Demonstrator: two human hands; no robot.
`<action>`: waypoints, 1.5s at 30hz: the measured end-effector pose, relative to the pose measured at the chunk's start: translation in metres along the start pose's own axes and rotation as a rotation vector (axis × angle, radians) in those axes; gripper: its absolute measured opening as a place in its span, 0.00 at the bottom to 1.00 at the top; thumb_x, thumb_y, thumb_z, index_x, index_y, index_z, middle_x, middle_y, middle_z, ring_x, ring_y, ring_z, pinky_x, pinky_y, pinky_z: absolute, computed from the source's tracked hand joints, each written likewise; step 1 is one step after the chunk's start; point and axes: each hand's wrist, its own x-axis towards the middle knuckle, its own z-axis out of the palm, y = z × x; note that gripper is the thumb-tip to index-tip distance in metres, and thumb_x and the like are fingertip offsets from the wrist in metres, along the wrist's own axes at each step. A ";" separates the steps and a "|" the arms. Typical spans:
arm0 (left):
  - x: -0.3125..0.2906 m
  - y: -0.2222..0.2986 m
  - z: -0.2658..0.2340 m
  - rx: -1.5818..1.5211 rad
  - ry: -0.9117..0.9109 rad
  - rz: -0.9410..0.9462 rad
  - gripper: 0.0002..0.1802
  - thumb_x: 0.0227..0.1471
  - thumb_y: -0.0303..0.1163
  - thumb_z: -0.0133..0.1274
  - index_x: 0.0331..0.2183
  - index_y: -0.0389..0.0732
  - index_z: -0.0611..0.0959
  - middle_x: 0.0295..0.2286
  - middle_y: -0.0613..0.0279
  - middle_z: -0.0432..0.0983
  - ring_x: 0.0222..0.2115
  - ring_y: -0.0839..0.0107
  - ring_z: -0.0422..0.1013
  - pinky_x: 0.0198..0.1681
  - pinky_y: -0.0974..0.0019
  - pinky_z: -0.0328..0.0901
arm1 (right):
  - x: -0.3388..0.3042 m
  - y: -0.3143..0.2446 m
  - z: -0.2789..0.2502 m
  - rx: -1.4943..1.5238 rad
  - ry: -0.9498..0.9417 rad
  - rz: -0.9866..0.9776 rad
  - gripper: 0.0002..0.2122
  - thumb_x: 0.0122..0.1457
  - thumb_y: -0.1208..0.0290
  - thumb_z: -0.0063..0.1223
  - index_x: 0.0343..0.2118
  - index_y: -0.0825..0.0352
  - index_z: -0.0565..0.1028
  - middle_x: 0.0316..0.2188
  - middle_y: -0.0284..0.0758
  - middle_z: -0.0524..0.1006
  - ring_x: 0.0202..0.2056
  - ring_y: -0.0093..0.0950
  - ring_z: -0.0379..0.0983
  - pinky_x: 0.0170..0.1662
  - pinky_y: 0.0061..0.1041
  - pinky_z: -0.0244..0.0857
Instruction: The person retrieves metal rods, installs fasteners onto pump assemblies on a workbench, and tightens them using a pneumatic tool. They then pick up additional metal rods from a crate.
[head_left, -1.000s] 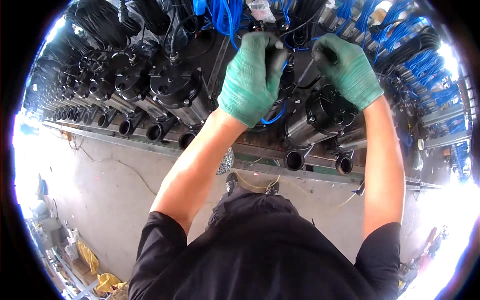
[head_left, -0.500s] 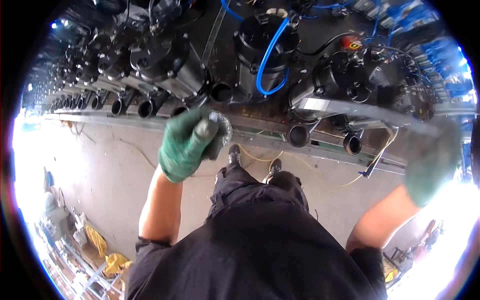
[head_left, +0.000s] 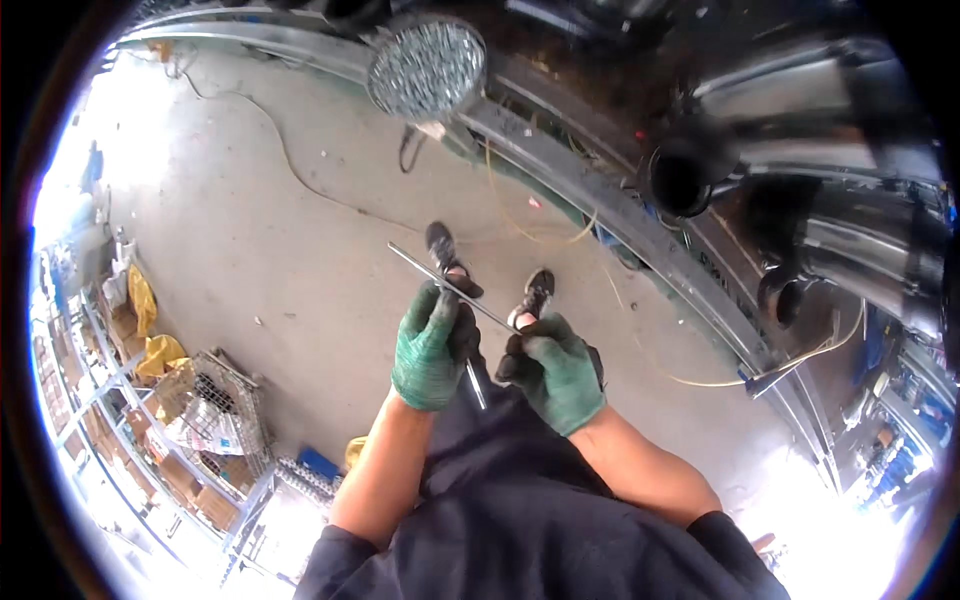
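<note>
In front of my legs, both hands wear green gloves with dark fingertips. My left hand is closed around a thin straight metal rod, whose free end points up and left. My right hand pinches the rod's lower right end. Below my left fingers sticks out a second shiny metal length; whether it joins the first is hidden by the glove. Beyond my hands, at the rail, a round container is filled with small shiny metal pieces.
A metal rail curves along the bench edge. Black cylindrical housings with open pipe ends stand at the right. A thin hose crosses the concrete floor. Shelving with boxes and a wire basket lie at lower left.
My left hand has drawn back from beside the round container to my front. My right hand has come in from the far right. Both now grip the rod, and the view has shifted.
</note>
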 end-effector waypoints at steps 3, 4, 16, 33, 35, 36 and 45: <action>0.010 -0.039 -0.029 0.052 0.047 0.021 0.16 0.67 0.38 0.51 0.48 0.37 0.76 0.19 0.73 0.61 0.18 0.83 0.56 0.21 0.75 0.52 | 0.018 0.031 -0.043 -0.109 -0.073 0.069 0.06 0.66 0.72 0.53 0.39 0.69 0.72 0.31 0.41 0.79 0.32 0.34 0.80 0.38 0.32 0.77; 0.016 -0.051 -0.035 0.036 0.046 0.002 0.16 0.67 0.38 0.51 0.48 0.37 0.76 0.19 0.73 0.61 0.18 0.83 0.56 0.21 0.75 0.52 | 0.025 0.037 -0.058 -0.116 -0.048 0.070 0.06 0.66 0.72 0.53 0.39 0.69 0.72 0.31 0.41 0.79 0.32 0.34 0.80 0.38 0.32 0.77; 0.077 -0.185 -0.227 0.122 0.323 0.038 0.17 0.58 0.33 0.57 0.45 0.33 0.74 0.31 0.59 0.70 0.23 0.72 0.65 0.25 0.69 0.61 | 0.138 0.168 -0.156 -0.663 -0.141 0.225 0.16 0.62 0.78 0.53 0.52 0.70 0.66 0.33 0.36 0.76 0.28 0.26 0.77 0.31 0.27 0.76; -0.024 -0.153 -0.262 0.132 0.462 0.267 0.14 0.67 0.38 0.51 0.45 0.36 0.78 0.29 0.61 0.76 0.29 0.74 0.70 0.34 0.67 0.67 | 0.089 0.252 -0.056 -1.041 -0.080 0.533 0.25 0.59 0.76 0.59 0.57 0.69 0.62 0.33 0.40 0.78 0.28 0.31 0.80 0.29 0.29 0.77; -0.002 -0.166 -0.256 0.064 0.373 0.145 0.16 0.65 0.37 0.52 0.47 0.35 0.78 0.30 0.52 0.78 0.30 0.64 0.74 0.37 0.61 0.69 | 0.104 0.223 -0.090 -1.099 -0.106 0.534 0.23 0.61 0.75 0.58 0.56 0.70 0.63 0.35 0.40 0.78 0.32 0.33 0.81 0.32 0.32 0.78; 0.012 -0.179 -0.255 0.181 0.401 0.126 0.15 0.65 0.35 0.52 0.47 0.35 0.79 0.32 0.52 0.78 0.30 0.62 0.74 0.38 0.60 0.69 | 0.112 0.209 -0.105 -1.129 -0.117 0.534 0.21 0.62 0.75 0.58 0.56 0.70 0.64 0.35 0.40 0.78 0.34 0.33 0.81 0.34 0.33 0.78; 0.125 -0.286 -0.264 0.127 0.265 0.060 0.08 0.68 0.33 0.48 0.39 0.37 0.77 0.25 0.70 0.69 0.20 0.83 0.61 0.23 0.77 0.58 | 0.278 -0.074 -0.403 -1.698 0.686 -0.619 0.12 0.60 0.81 0.51 0.46 0.68 0.78 0.36 0.35 0.82 0.37 0.27 0.79 0.43 0.27 0.72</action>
